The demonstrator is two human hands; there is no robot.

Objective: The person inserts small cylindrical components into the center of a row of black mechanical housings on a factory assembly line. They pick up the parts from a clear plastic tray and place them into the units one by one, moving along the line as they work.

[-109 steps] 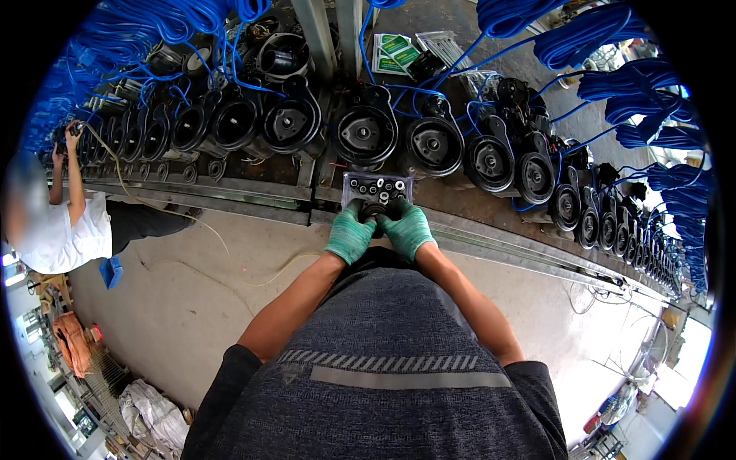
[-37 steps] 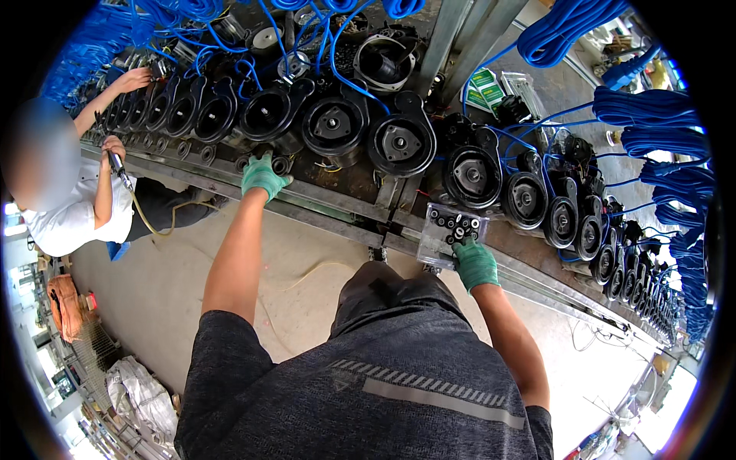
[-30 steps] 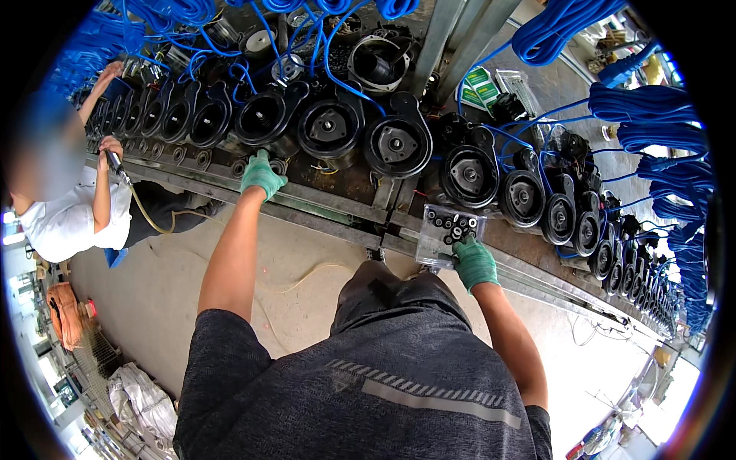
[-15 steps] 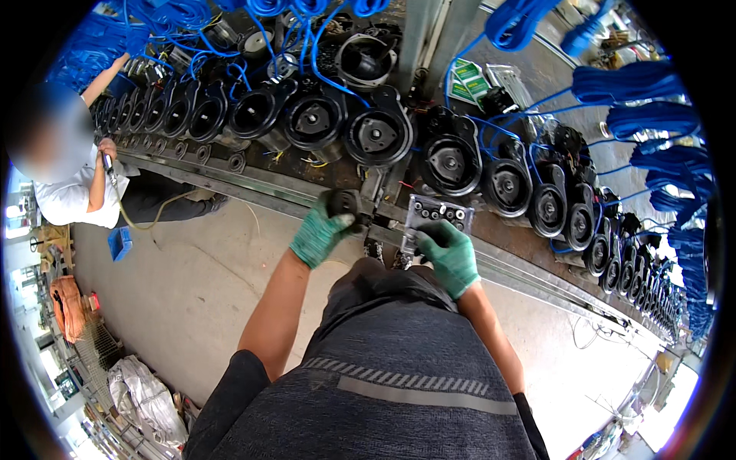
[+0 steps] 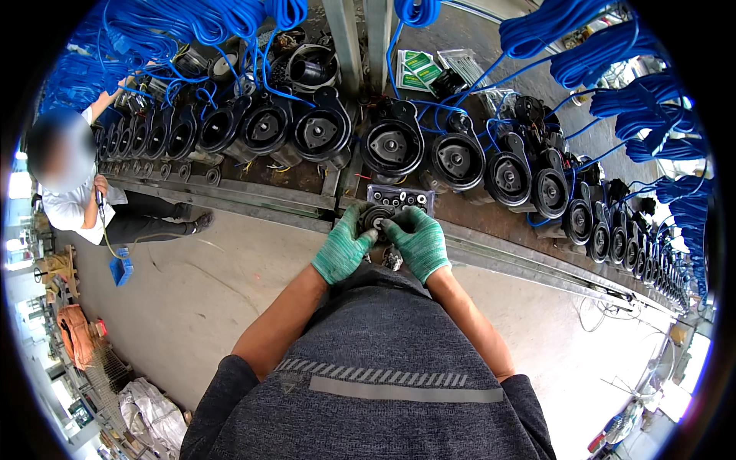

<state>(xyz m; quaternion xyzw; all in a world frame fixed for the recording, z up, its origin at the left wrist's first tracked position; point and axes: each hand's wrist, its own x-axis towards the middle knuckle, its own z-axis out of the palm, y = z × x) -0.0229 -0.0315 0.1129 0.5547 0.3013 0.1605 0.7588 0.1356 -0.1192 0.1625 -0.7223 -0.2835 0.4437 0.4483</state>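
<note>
Head view: left hand (image 5: 343, 249) and right hand (image 5: 419, 241), grips closed on black round part (image 5: 377, 217)

You face long metal bench (image 5: 307, 201): row of black round motor housings (image 5: 392, 146) on it, blue cable coils (image 5: 192, 23) draped above, small parts tray (image 5: 402, 199) near front rail, contents unclear.

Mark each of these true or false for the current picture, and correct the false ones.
1. Both hands wear green gloves. True: left hand, right hand.
2. The hands hold a small round black part between them. True.
3. The cables overhead are red. False: they are blue.
4. The left hand rests far off on the rail. False: it is at the part, beside the right hand.
5. A co-worker is at the left. True.
</note>
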